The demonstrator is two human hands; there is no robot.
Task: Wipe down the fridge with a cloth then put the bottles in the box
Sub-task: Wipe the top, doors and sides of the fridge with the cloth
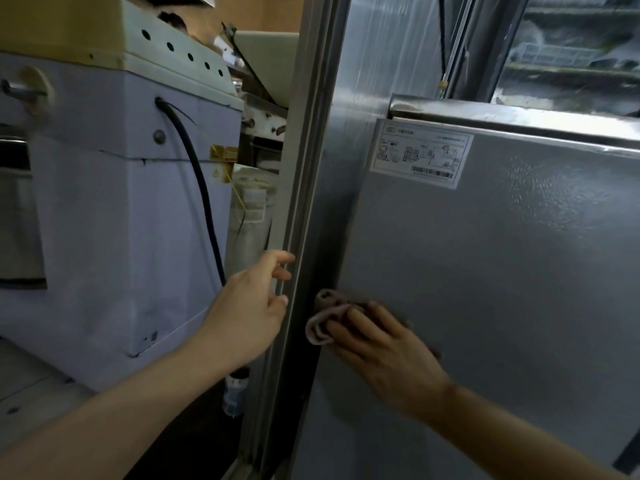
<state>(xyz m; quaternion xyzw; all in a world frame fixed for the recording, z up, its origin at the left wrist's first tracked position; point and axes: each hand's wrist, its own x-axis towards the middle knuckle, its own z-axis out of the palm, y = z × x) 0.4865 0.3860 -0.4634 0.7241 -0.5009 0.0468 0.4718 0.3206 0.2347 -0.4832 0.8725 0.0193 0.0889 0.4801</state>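
Note:
The grey fridge (485, 271) fills the right half of the view, its side panel facing me. My right hand (384, 344) presses a crumpled pinkish cloth (323, 318) flat against that panel near the left edge, fingers spread over the cloth. My left hand (252, 306) is at the open door's edge and rubber seal (294, 237), fingertips touching the edge, fingers loosely bent. A small bottle (233, 396) stands low in the gap left of the fridge, partly hidden by my left wrist. No box is in view.
A white label with a barcode (420, 154) is stuck high on the panel. A pale blue-white appliance (104, 220) with a black cable (204, 202) stands close on the left. A rolled white bag (249, 216) sits in the narrow gap.

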